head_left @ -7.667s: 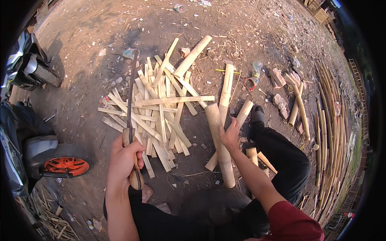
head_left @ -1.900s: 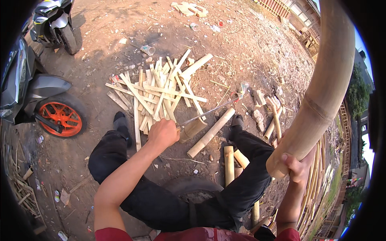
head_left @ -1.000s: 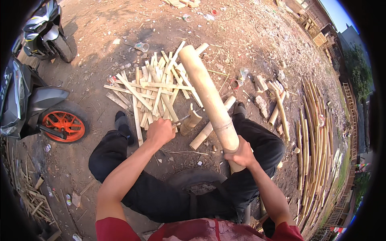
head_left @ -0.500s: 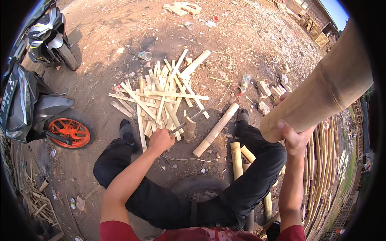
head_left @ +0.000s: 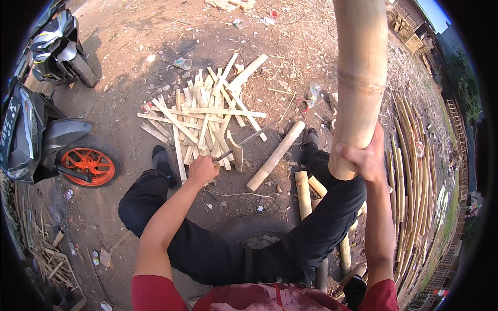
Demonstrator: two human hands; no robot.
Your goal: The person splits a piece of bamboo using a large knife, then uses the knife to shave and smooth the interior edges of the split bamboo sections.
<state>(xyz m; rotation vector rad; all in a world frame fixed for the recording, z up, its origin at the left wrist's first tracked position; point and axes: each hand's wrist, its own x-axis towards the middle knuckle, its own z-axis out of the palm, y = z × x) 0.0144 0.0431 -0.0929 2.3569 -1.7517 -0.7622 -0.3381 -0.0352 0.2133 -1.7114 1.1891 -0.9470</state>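
Observation:
My left hand point(head_left: 203, 170) is closed round the handle of a long-bladed knife point(head_left: 250, 138), whose blade slants away to the right just above the ground. A short split bamboo piece point(head_left: 235, 151) stands against the blade; I cannot tell whether the edge is in it. My right hand point(head_left: 367, 155) grips the lower end of a thick bamboo pole section point(head_left: 360, 98), raised beside my right knee, its upper end beyond the top of the picture. Between my feet lies a narrower bamboo length point(head_left: 276, 155). A pile of pale bamboo strips point(head_left: 205, 111) spreads out ahead of my left hand.
Two motorbikes stand at the left, the nearer with an orange wheel point(head_left: 89, 164). A tyre point(head_left: 254, 228) lies under my legs. More bamboo lengths point(head_left: 304, 194) lie by my right leg, and long bamboo poles point(head_left: 415, 192) at the far right. Plastic cups point(head_left: 182, 64) litter the dirt.
My right hand has swung the thick bamboo section leftward, from a slant to nearly upright in the picture. My left hand has shifted slightly, still holding the knife.

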